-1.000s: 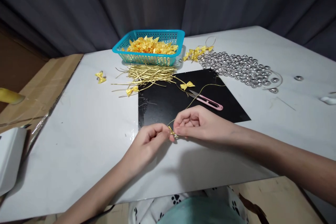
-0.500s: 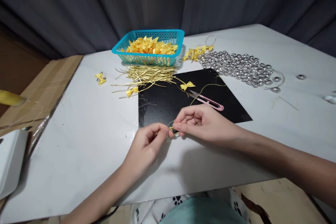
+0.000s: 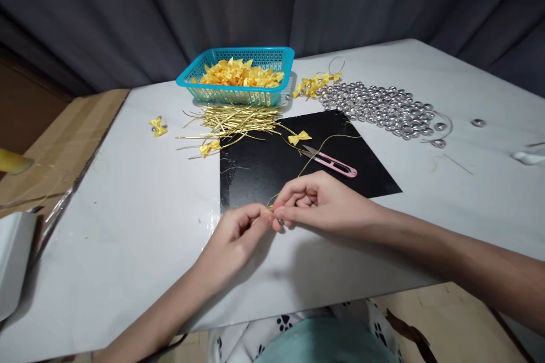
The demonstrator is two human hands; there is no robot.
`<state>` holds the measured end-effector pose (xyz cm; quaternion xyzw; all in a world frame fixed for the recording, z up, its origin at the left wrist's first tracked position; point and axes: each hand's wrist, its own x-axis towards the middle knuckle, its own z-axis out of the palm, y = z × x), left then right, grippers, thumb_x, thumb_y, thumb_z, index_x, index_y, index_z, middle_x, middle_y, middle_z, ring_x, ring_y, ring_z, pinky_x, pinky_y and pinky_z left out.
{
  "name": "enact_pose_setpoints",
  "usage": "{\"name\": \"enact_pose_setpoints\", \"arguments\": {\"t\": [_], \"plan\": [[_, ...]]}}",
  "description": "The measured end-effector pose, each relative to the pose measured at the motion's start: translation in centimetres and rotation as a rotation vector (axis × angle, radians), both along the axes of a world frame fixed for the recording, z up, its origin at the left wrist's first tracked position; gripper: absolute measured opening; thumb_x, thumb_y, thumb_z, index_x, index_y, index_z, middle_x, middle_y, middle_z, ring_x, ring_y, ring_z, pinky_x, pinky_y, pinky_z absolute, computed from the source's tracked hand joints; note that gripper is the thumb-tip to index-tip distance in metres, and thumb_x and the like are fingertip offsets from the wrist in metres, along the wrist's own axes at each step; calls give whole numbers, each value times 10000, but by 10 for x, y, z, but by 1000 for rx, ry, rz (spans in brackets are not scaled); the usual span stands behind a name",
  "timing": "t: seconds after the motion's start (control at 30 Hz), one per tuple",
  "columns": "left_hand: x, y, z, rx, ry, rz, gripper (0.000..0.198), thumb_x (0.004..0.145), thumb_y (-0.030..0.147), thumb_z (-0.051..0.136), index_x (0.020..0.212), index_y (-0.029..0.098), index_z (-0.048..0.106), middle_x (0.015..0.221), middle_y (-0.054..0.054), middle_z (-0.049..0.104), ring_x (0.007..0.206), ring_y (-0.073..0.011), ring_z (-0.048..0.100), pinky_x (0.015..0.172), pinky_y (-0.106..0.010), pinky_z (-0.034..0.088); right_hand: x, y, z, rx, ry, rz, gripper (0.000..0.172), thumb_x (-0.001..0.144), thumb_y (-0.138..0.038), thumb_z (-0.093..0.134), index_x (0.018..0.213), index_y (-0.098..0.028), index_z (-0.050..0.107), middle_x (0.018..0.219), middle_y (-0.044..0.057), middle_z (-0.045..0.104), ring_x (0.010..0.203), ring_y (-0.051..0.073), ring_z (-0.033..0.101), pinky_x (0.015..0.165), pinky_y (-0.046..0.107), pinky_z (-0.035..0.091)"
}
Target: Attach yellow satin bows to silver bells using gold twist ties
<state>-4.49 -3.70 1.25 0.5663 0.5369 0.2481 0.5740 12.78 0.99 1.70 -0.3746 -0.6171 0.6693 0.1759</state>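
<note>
My left hand [image 3: 237,234] and my right hand [image 3: 320,203] meet fingertip to fingertip at the near edge of a black mat [image 3: 298,161]. Both pinch a small yellow bow with a gold wire tie [image 3: 276,216], mostly hidden between the fingers. A thin gold wire [image 3: 317,153] runs from the pinch back across the mat. Pink thread snips [image 3: 330,161] lie on the mat just beyond my right hand, next to a loose yellow bow [image 3: 299,138].
A teal basket [image 3: 238,75] of yellow bows stands at the back, with a pile of gold wire ties [image 3: 238,119] in front. Silver beads [image 3: 377,106] spread at the back right. Other bows [image 3: 157,126] lie left. Cardboard [image 3: 55,147] borders the white table [image 3: 128,227].
The two hands stay pinched together on the bow, the fingers closing tighter over it so less of it shows. The view has shifted slightly.
</note>
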Motion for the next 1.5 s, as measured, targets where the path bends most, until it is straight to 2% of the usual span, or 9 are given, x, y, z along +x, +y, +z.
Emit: {"name": "enact_pose_setpoints", "arguments": {"t": [0.17,0.4,0.67,0.8,0.93,1.07,1.23,1.33,1.5], "plan": [[0,1,3,-32,-25,-5,271,846,334,440,699,165,593,639,-17,559,720,-174,531,609,-267,334,-1,1,1,-31,-2,20,75,768,-174,597,755,-101,588,708,57,661,621,74,585,596,180,460],[1,0,5,-23,-81,60,298,840,348,464,646,169,601,580,11,521,542,-117,414,530,-252,285,-2,2,4,-1,-57,8,55,758,-159,595,748,-105,588,692,47,653,590,67,568,534,159,424],[1,-1,3,2,1,5,304,864,362,418,651,176,529,609,15,469,580,-127,376,541,-255,264,-1,-1,2,0,-102,23,81,765,-175,600,791,-100,580,640,19,610,540,52,520,467,142,356],[-1,-2,3,61,10,-13,285,883,323,394,657,184,499,652,8,495,623,-134,410,585,-254,294,-1,1,1,-15,-37,24,101,827,-190,536,796,-100,568,707,33,623,568,43,526,502,142,391],[-1,-1,2,73,-16,-6,281,891,302,389,657,187,492,668,3,511,646,-142,437,608,-256,304,2,4,1,-96,-43,50,185,827,-298,554,838,-115,578,762,22,633,385,0,372,332,137,291],[-1,-1,2,58,-9,-6,295,896,314,384,648,189,485,659,7,512,613,-136,413,577,-261,282,3,5,-3,-144,-27,67,243,773,-351,619,856,-127,575,742,20,625,434,30,434,325,137,324],[-2,-2,2,87,26,-19,299,908,327,363,667,193,480,651,22,494,602,-128,390,572,-262,272,2,3,-6,-174,-73,23,233,772,-348,618,831,-125,594,733,21,628,397,22,409,320,151,313],[-3,-4,1,139,78,-32,307,916,323,343,664,195,464,620,33,455,591,-126,379,572,-264,266,0,1,-5,-154,-67,12,228,723,-316,673,803,-111,613,681,11,617,422,29,414,324,141,312],[-3,-4,2,164,122,-56,313,919,316,329,646,199,428,583,43,399,572,-125,368,560,-268,253,-6,0,-3,-84,-35,-34,108,706,-146,677,740,-100,585,603,-23,572,481,14,434,409,109,308]]}}
